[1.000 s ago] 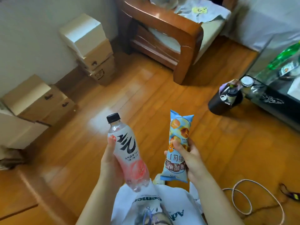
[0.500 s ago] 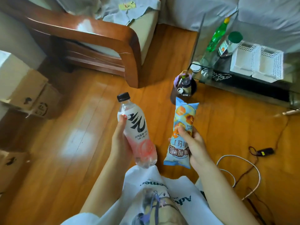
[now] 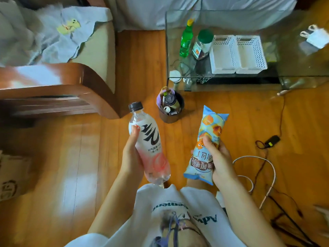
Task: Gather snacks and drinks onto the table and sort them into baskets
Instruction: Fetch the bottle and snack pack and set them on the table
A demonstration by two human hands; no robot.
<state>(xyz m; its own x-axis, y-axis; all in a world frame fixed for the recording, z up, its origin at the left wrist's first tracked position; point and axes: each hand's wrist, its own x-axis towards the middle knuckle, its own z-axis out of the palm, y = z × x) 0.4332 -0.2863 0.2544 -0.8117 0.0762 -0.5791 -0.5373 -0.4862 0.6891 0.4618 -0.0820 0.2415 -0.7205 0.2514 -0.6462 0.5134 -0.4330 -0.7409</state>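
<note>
My left hand (image 3: pixel 132 155) grips a clear drink bottle (image 3: pixel 149 145) with a black cap and a pink and white label, held upright over the wooden floor. My right hand (image 3: pixel 218 159) grips a light blue snack packet (image 3: pixel 207 139), also upright. Ahead stands a glass table (image 3: pixel 293 50). On it sit two white baskets (image 3: pixel 237 54) side by side, both empty, with a green bottle (image 3: pixel 186 40) and a green-lidded jar (image 3: pixel 203 44) to their left.
A dark bin (image 3: pixel 170 108) with cans and rubbish stands on the floor before the table's left corner. A wooden armchair (image 3: pixel 58 82) with cloths fills the upper left. Cables (image 3: pixel 263 168) and a charger lie on the floor at right. Cardboard boxes (image 3: pixel 12 177) sit far left.
My view has swung right, from the boxes and armchair to the glass table with its baskets, which is now nearer. Both hands keep hold of the bottle and the packet.
</note>
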